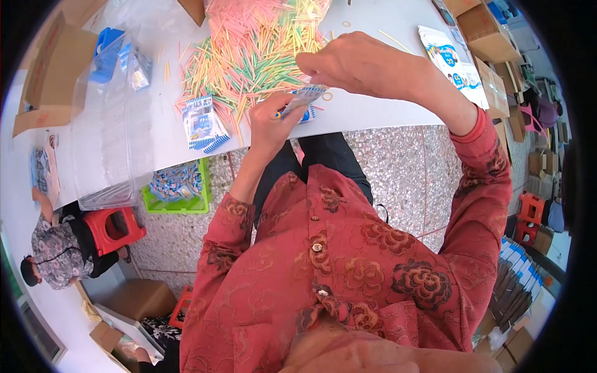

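My left hand [268, 124] is closed on a small clear plastic packet [306, 96] with blue and white print, held over the table's near edge. At the upper end of that packet, my right hand [370, 65] has its fingers pressed together; what they pinch is hidden behind the knuckles. Just beyond both hands spreads a big heap of thin pink, yellow and green sticks [249, 68]. Under the held packet, part of another blue packet [308, 114] shows on the table. Left of my left hand lie several blue and white striped packets [202, 123], overlapping one another.
Clear plastic trays [112, 137] and an opened cardboard box [46, 81] occupy the table's left. Below its edge, a green crate [177, 207] holds many packets. White printed bags [451, 62] lie at the right. A co-worker [59, 252] is at the left, by a red stool [118, 230].
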A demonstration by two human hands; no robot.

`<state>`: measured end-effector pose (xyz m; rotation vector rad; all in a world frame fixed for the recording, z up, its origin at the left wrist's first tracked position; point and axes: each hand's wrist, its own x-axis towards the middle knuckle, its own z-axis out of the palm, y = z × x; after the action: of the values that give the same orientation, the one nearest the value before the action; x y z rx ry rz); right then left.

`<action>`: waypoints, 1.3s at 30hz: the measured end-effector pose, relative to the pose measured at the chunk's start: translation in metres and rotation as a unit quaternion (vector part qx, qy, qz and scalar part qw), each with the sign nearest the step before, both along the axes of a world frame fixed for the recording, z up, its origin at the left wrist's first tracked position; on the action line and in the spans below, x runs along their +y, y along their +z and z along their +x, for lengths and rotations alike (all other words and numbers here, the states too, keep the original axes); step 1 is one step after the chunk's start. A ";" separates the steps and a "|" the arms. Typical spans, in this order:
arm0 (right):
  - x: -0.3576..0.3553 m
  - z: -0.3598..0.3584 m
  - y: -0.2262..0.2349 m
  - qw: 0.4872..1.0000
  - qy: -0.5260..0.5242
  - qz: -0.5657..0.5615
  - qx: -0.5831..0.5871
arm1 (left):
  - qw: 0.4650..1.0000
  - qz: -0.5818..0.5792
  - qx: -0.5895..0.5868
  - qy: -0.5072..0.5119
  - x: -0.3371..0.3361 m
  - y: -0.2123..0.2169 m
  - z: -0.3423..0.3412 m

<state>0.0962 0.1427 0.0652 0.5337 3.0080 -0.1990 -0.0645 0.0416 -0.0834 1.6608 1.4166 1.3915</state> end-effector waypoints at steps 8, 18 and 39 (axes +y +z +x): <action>0.009 -0.004 -0.004 0.822 -0.148 -0.392 0.386 | 0.962 -0.117 -0.235 -0.077 0.000 0.008 0.002; -0.003 -0.007 -0.050 0.836 -0.114 -0.356 0.401 | 0.961 -0.110 -0.240 -0.077 0.000 0.015 0.006; -0.006 0.010 -0.080 0.758 -0.214 -0.417 0.454 | 0.949 -0.109 -0.287 -0.067 0.003 0.014 0.008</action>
<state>0.1066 0.1366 -0.0147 1.2262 2.8917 -2.2619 -0.0566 0.0448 -0.0691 1.0661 1.0509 1.4241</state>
